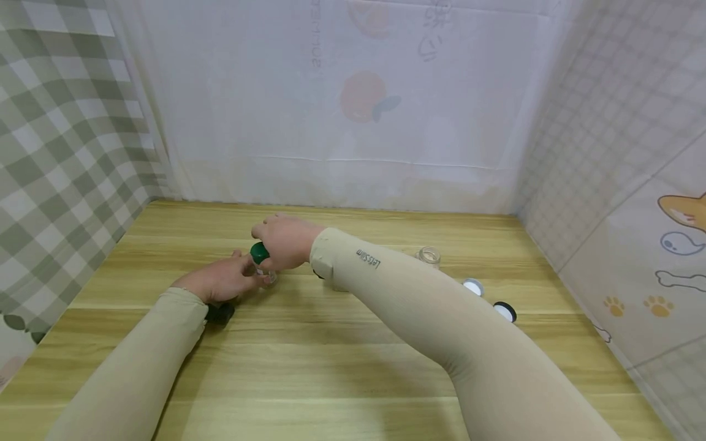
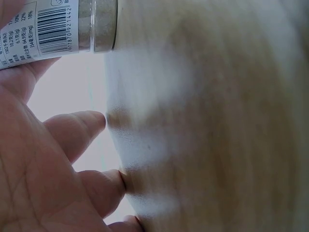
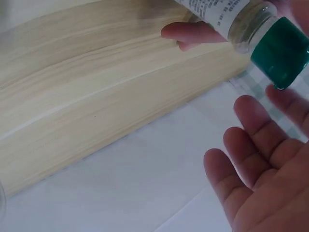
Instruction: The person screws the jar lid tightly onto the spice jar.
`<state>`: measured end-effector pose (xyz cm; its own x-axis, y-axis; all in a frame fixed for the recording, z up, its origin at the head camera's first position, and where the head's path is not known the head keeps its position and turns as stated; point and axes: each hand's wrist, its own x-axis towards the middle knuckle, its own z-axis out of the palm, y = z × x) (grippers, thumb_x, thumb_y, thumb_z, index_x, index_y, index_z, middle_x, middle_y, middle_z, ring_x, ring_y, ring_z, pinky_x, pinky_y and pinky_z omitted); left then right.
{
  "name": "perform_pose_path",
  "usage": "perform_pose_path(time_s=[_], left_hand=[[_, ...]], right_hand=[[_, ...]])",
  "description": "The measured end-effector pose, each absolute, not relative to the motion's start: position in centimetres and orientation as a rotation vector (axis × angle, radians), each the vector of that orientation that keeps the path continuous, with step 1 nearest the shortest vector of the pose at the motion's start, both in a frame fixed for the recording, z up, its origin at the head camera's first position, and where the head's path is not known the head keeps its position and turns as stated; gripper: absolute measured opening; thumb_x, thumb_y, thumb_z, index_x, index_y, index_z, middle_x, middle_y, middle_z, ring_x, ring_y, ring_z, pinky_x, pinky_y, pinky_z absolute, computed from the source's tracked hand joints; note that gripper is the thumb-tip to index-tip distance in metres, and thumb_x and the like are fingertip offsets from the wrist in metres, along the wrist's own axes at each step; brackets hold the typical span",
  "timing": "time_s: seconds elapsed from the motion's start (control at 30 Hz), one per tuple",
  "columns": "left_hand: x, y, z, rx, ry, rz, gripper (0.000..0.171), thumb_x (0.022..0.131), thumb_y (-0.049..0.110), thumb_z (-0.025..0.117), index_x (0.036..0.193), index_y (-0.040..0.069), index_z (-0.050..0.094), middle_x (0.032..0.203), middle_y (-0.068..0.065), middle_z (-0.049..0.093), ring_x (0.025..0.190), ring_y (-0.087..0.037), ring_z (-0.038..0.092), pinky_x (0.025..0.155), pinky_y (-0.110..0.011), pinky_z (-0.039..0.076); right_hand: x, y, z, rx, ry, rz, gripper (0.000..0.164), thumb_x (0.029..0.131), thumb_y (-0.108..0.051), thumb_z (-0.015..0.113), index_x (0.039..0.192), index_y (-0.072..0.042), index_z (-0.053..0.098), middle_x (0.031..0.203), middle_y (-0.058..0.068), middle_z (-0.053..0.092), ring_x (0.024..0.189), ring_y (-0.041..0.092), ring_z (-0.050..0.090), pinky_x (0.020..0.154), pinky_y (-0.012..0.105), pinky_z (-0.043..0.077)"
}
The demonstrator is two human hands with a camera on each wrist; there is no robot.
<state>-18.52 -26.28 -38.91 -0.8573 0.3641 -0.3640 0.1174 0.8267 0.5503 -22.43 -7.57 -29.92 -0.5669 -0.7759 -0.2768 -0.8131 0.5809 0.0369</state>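
Observation:
My left hand grips a small clear spice jar with a white printed label and barcode. Its thumb and index finger are round the jar, while the other fingers reach down to the tabletop. A green cap sits on the jar's end, and the jar looks tilted in the right wrist view. At the cap, my right hand pinches with thumb and index finger; its other fingers extend free of the jar. The thumb's contact is partly hidden.
An uncapped glass jar stands beyond my right forearm. Near that forearm lie a grey-rimmed white lid and a black-rimmed lid. A pale object is mostly hidden under the right sleeve. Cloth hangings border the wooden table.

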Motion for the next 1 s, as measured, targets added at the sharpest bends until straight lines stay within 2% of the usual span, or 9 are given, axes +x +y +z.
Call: perform_pose_path(time_s=[0.07, 0.1, 0.2, 0.37, 0.43, 0.57, 0.77, 1.0], left_hand=[[-18.55, -26.26, -38.87, 0.357, 2.548, 0.718, 0.064, 0.102, 0.072, 0.047, 0.141, 0.023, 0.059, 0.172, -0.032, 0.014, 0.157, -0.058, 0.008, 0.114, -0.075, 0.034], [-18.56, -26.23, -38.89, 0.356, 2.546, 0.718, 0.063, 0.102, 0.072, 0.047, 0.139, 0.023, 0.060, 0.172, -0.031, 0.013, 0.158, -0.057, 0.008, 0.115, -0.074, 0.035], [-18.58, -26.19, -38.86, 0.347, 2.537, 0.710, 0.069, 0.101, 0.074, 0.046, 0.145, 0.021, 0.058, 0.171, -0.036, 0.005, 0.156, -0.058, 0.018, 0.113, -0.072, 0.038], [-18.66, -26.19, -38.89, 0.338, 2.540, 0.698, 0.073, 0.100, 0.076, 0.046, 0.147, 0.020, 0.055, 0.170, -0.039, 0.001, 0.150, -0.058, 0.033, 0.110, -0.070, 0.041], [-18.69, -26.22, -38.94, 0.341, 2.544, 0.696, 0.069, 0.101, 0.075, 0.047, 0.142, 0.021, 0.058, 0.170, -0.039, 0.003, 0.149, -0.058, 0.036, 0.110, -0.069, 0.042], [-18.67, -26.23, -38.94, 0.346, 2.544, 0.699, 0.064, 0.101, 0.074, 0.047, 0.135, 0.022, 0.062, 0.171, -0.037, 0.005, 0.151, -0.058, 0.032, 0.110, -0.069, 0.042], [-18.50, -26.05, -38.71, 0.330, 2.536, 0.706, 0.069, 0.101, 0.076, 0.046, 0.145, 0.024, 0.059, 0.171, -0.036, -0.001, 0.154, -0.060, 0.020, 0.113, -0.074, 0.036], [-18.43, -25.88, -38.60, 0.325, 2.534, 0.706, 0.064, 0.101, 0.075, 0.047, 0.139, 0.026, 0.062, 0.170, -0.038, -0.002, 0.154, -0.061, 0.019, 0.114, -0.075, 0.035]], right_hand=[[-22.48, -7.53, -29.93, -1.351, 2.567, 0.226, 0.047, 0.106, -0.040, 0.063, 0.147, -0.017, 0.055, 0.130, -0.002, 0.060, 0.110, 0.014, 0.050, 0.097, 0.027, 0.043], [-22.48, -7.51, -29.92, -1.369, 2.561, 0.230, 0.045, 0.106, -0.038, 0.063, 0.145, -0.017, 0.057, 0.129, -0.002, 0.061, 0.110, 0.014, 0.050, 0.098, 0.028, 0.042], [-22.41, -7.57, -29.90, -1.388, 2.549, 0.253, 0.035, 0.107, -0.036, 0.063, 0.137, -0.018, 0.062, 0.120, -0.004, 0.062, 0.108, 0.014, 0.050, 0.098, 0.028, 0.039], [-22.20, -7.74, -29.82, -1.389, 2.559, 0.301, 0.035, 0.107, -0.038, 0.063, 0.135, -0.016, 0.064, 0.119, -0.005, 0.064, 0.108, 0.013, 0.052, 0.099, 0.027, 0.040], [-22.13, -7.84, -29.83, -1.400, 2.562, 0.326, 0.035, 0.107, -0.038, 0.063, 0.135, -0.016, 0.064, 0.120, -0.004, 0.065, 0.108, 0.013, 0.054, 0.101, 0.028, 0.040], [-22.04, -7.97, -29.89, -1.423, 2.565, 0.370, 0.035, 0.107, -0.038, 0.063, 0.133, -0.015, 0.064, 0.120, -0.004, 0.067, 0.109, 0.013, 0.058, 0.105, 0.028, 0.041], [-21.93, -8.14, -29.95, -1.444, 2.558, 0.435, 0.034, 0.107, -0.037, 0.062, 0.132, -0.013, 0.064, 0.121, -0.003, 0.067, 0.109, 0.013, 0.059, 0.107, 0.028, 0.041], [-21.89, -8.21, -30.23, -1.430, 2.542, 0.483, 0.036, 0.109, -0.039, 0.058, 0.134, -0.014, 0.062, 0.124, -0.003, 0.066, 0.107, 0.012, 0.058, 0.106, 0.030, 0.040]])
